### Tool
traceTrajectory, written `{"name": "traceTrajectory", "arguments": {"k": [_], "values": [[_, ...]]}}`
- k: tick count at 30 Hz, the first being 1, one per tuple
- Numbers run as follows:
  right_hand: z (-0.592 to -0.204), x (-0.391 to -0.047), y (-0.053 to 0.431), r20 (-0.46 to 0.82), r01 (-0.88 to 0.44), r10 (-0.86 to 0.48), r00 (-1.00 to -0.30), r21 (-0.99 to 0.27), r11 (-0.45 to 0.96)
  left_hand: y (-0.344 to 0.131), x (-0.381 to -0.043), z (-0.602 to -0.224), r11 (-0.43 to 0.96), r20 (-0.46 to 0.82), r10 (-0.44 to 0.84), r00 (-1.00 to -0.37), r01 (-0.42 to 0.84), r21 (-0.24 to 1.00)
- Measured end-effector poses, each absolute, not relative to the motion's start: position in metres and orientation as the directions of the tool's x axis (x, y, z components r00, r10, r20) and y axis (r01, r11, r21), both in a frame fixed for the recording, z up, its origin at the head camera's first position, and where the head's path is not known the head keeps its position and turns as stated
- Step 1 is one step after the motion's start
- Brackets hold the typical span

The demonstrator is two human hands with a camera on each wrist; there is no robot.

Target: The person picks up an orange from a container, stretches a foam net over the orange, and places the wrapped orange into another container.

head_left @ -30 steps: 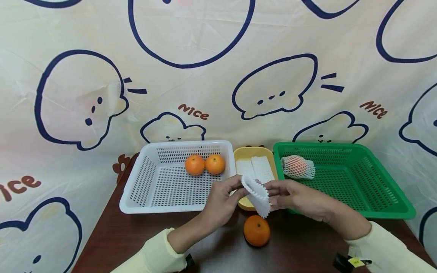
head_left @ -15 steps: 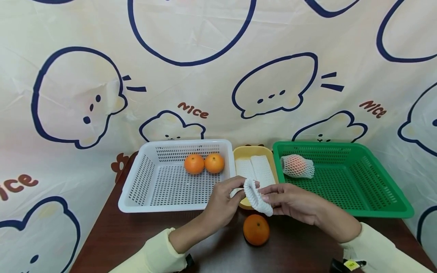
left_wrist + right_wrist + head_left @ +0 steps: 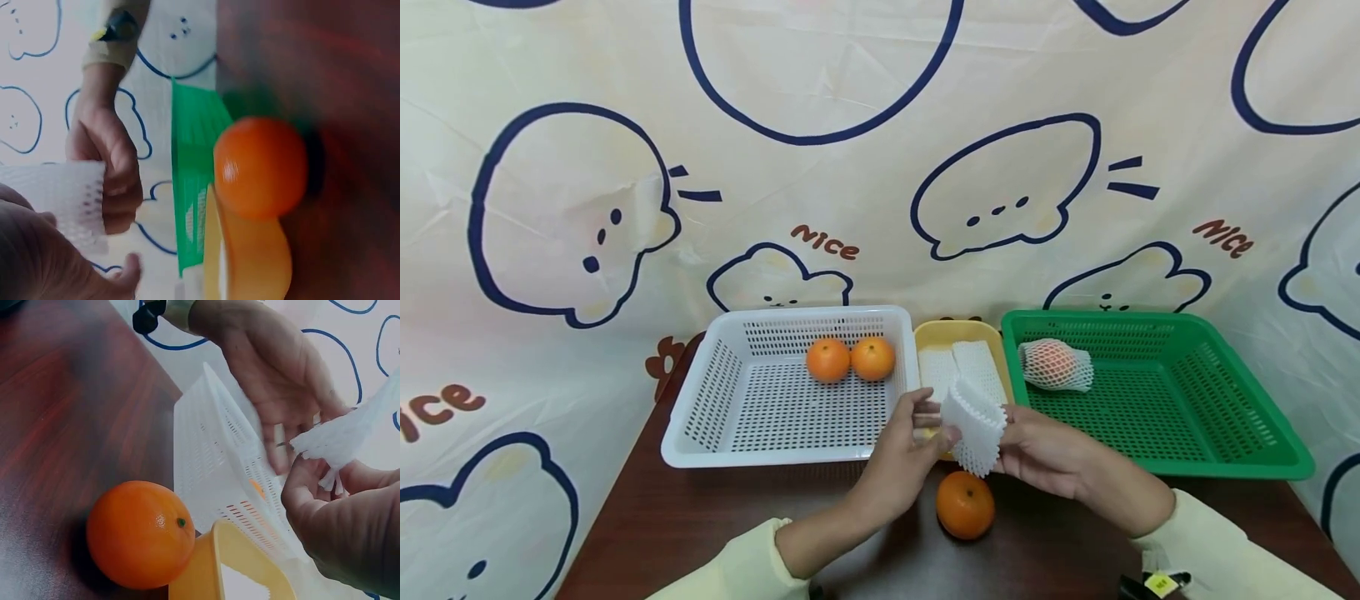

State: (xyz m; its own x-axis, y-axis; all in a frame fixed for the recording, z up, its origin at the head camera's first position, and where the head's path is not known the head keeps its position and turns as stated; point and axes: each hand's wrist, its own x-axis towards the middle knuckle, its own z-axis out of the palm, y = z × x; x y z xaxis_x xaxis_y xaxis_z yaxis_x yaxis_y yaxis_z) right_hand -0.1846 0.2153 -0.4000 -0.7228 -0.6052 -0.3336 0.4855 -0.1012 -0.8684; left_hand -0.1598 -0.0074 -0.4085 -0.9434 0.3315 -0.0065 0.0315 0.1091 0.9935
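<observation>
A white foam net sleeve [image 3: 974, 427] is held up over the table in the head view, its zigzag-edged mouth spread somewhat. My right hand [image 3: 1048, 450] pinches it from the right, and the right wrist view shows the foam net sleeve [image 3: 350, 434] bunched between thumb and fingers. My left hand [image 3: 898, 458] is at the sleeve's left side with fingers loosely extended; in the right wrist view this left hand [image 3: 275, 375] shows its palm, thumb apart from the fingers. Just below the sleeve, a bare orange [image 3: 965, 505] sits on the dark wooden table [image 3: 880, 558].
A white basket [image 3: 700, 417] with two oranges [image 3: 828, 361] stands at the left. Between the baskets, a yellow tray [image 3: 934, 333] holds more flat foam sleeves [image 3: 981, 367]. In the green basket [image 3: 1157, 417] at the right lies a fruit in a foam net [image 3: 1054, 365].
The foam sleeve has turned, its mouth now facing differently. My left hand's fingers have loosened from its edge, where they pinched it before; the right hand still holds it. The table orange has stayed put.
</observation>
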Motion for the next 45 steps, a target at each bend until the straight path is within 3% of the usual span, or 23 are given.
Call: {"name": "traceTrajectory", "arguments": {"k": [5,10,13,18,22,26,29,33,40,43,45], "values": [[-0.402,-0.187,0.209,-0.320,0.432,-0.570,-0.757,-0.899,-0.069,-0.003,-0.157,-0.408,-0.077,-0.207,0.328,-0.922,-0.245,0.967],[-0.404,-0.188,0.203,-0.321,0.391,-0.512,-0.797,-0.920,-0.032,-0.005,-0.160,-0.409,-0.184,-0.291,0.307,-0.906,-0.357,0.916],[-0.405,-0.189,0.205,-0.312,0.419,-0.513,-0.800,-0.901,-0.106,-0.007,-0.163,-0.409,-0.211,-0.319,0.333,-0.887,-0.400,0.892],[-0.404,-0.192,0.214,-0.235,0.482,-0.558,-0.796,-0.804,-0.348,-0.011,-0.164,-0.410,-0.260,-0.352,0.461,-0.814,-0.504,0.824],[-0.406,-0.189,0.224,-0.183,0.544,-0.618,-0.765,-0.696,-0.468,-0.014,-0.166,-0.411,-0.357,-0.326,0.472,-0.819,-0.516,0.779],[-0.410,-0.180,0.230,-0.182,0.606,-0.713,-0.677,-0.687,-0.400,-0.013,-0.172,-0.411,-0.533,-0.237,0.380,-0.894,-0.421,0.734],[-0.415,-0.172,0.230,-0.169,0.614,-0.775,-0.609,-0.719,-0.325,-0.010,-0.174,-0.410,-0.621,-0.187,0.354,-0.916,-0.380,0.686],[-0.418,-0.165,0.230,-0.108,0.594,-0.795,-0.597,-0.726,-0.348,-0.007,-0.170,-0.414,-0.613,-0.195,0.408,-0.892,-0.426,0.665],[-0.413,-0.171,0.237,0.084,0.528,-0.709,-0.700,-0.607,-0.594,-0.004,-0.148,-0.438,-0.527,-0.212,0.602,-0.770,-0.583,0.619],[-0.414,-0.170,0.240,0.082,0.509,-0.709,-0.700,-0.640,-0.576,-0.005,-0.141,-0.447,-0.487,-0.200,0.651,-0.733,-0.605,0.630],[-0.416,-0.166,0.241,0.025,0.508,-0.715,-0.698,-0.686,-0.520,-0.005,-0.139,-0.449,-0.498,-0.199,0.616,-0.762,-0.573,0.650]]}}
